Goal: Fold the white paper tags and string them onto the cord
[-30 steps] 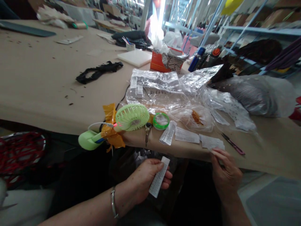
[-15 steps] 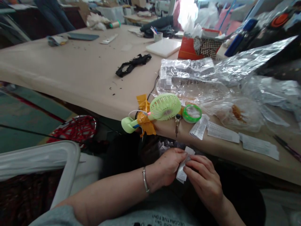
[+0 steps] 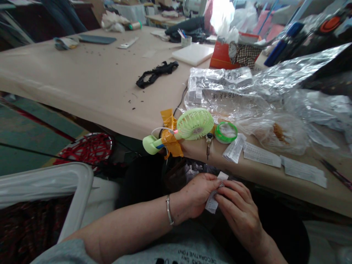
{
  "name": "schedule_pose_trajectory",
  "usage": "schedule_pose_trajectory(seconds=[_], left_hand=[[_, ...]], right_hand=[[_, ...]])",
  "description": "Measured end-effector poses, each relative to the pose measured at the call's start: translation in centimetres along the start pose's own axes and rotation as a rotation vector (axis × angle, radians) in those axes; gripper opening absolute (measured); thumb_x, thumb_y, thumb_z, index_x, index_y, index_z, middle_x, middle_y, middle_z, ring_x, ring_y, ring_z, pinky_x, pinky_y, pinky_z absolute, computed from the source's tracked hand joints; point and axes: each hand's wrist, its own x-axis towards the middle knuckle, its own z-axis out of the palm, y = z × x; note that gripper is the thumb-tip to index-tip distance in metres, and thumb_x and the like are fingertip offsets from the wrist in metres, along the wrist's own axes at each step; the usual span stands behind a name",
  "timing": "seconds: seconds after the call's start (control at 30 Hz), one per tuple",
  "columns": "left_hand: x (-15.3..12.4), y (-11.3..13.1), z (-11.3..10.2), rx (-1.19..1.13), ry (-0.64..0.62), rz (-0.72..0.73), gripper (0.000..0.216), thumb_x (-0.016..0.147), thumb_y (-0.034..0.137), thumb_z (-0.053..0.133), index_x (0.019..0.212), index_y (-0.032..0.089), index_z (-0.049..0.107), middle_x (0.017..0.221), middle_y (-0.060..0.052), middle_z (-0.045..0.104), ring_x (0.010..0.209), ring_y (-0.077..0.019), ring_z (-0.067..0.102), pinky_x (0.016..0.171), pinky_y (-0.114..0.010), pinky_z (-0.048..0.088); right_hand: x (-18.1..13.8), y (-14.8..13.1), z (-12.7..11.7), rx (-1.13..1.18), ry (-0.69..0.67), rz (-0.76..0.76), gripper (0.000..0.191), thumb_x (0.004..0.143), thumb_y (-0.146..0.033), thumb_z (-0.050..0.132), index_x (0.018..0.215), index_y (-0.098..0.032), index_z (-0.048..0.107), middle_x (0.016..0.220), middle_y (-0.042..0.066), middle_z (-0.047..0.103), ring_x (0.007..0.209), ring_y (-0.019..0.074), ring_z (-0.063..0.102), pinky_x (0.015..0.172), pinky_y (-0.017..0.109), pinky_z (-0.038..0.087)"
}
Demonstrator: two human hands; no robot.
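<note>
A narrow white paper label strip w/ small print (image 3: pixel 212 204) is pinched btwn both hands, just below the edge of the tan paper-covered table (image 3: pixel 90 84). The left hand (image 3: pixel 198 195) is closed on the strip's left side, thumb on top; the right hand (image 3: pixel 238 209) is curled, fingertips pressed on its right side. Only the strip's top & bottom ends are seen; the middle is hidden by fingers. On the table's edge above, a light-green mini fan (image 3: pixel 194 124) is taped w/ orange tape, approx. beside more white label strips (image 3: pixel 260 154).
</note>
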Motion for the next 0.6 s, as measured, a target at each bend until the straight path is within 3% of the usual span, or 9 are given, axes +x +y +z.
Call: schedule_pose_trajectory(seconds=[0.2,0.33,0.4,0.47,0.53,0.6], left_hand=[[0.0,0.3,0.0,0.04,0.047,-0.017,0.021,0.072,0.027,0.073,0.073,0.01,0.06,0.062,0.0,0.058,0.051,-0.0069,0.053,0.05,-0.019,0.037],[-0.6,0.7,-0.1,0.128,-0.024,-0.083,0.022,0.084,0.033,0.06,0.087,0.011,0.06,0.066,-0.004,0.063,0.052,-0.012,0.06,0.053,-0.025,0.048],[-1.0,0.7,-0.1,0.161,-0.088,-0.119,0.024,0.087,0.035,0.057,0.088,0.011,0.06,0.067,-0.005,0.064,0.051,-0.0129,0.061,0.053,-0.026,0.05],[-1.3,0.7,0.0,0.188,-0.146,-0.138,0.026,0.086,0.038,0.058,0.086,0.012,0.059,0.066,-0.005,0.064,0.049,-0.0119,0.06,0.052,-0.024,0.049],[-1.5,0.5,0.0,0.221,-0.192,-0.151,0.029,0.085,0.04,0.059,0.083,0.012,0.06,0.066,-0.005,0.063,0.047,-0.01,0.058,0.05,-0.023,0.048],[-1.6,0.4,-0.1,0.261,-0.214,-0.161,0.031,0.085,0.041,0.058,0.078,0.011,0.06,0.065,-0.004,0.062,0.044,-0.0083,0.055,0.047,-0.021,0.047]], right_hand=[[-0.3,-0.1,0.1,0.104,0.065,0.074,0.029,0.081,-0.011,0.065,0.106,-0.026,0.066,0.101,0.004,0.07,0.107,0.0238,0.062,0.092,0.043,0.051],[-1.0,0.8,0.4,0.418,0.228,0.507,0.03,0.082,-0.023,0.066,0.111,-0.025,0.061,0.108,0.007,0.067,0.103,0.0227,0.063,0.087,0.038,0.054],[-1.1,1.5,0.5,0.693,0.141,0.722,0.034,0.083,-0.03,0.064,0.116,-0.025,0.059,0.105,0.007,0.069,0.093,0.021,0.067,0.077,0.034,0.057],[-0.9,2.0,0.7,0.985,-0.042,0.845,0.038,0.08,-0.034,0.065,0.116,-0.024,0.06,0.097,0.006,0.071,0.081,0.0196,0.069,0.068,0.032,0.058],[-0.6,2.3,0.9,1.206,-0.143,0.896,0.035,0.076,-0.034,0.07,0.108,-0.024,0.064,0.1,0.006,0.072,0.081,0.0199,0.07,0.069,0.032,0.058],[-0.3,2.3,1.1,1.34,-0.139,0.903,0.026,0.073,-0.033,0.072,0.097,-0.024,0.067,0.109,0.007,0.07,0.091,0.0216,0.069,0.076,0.035,0.057]])
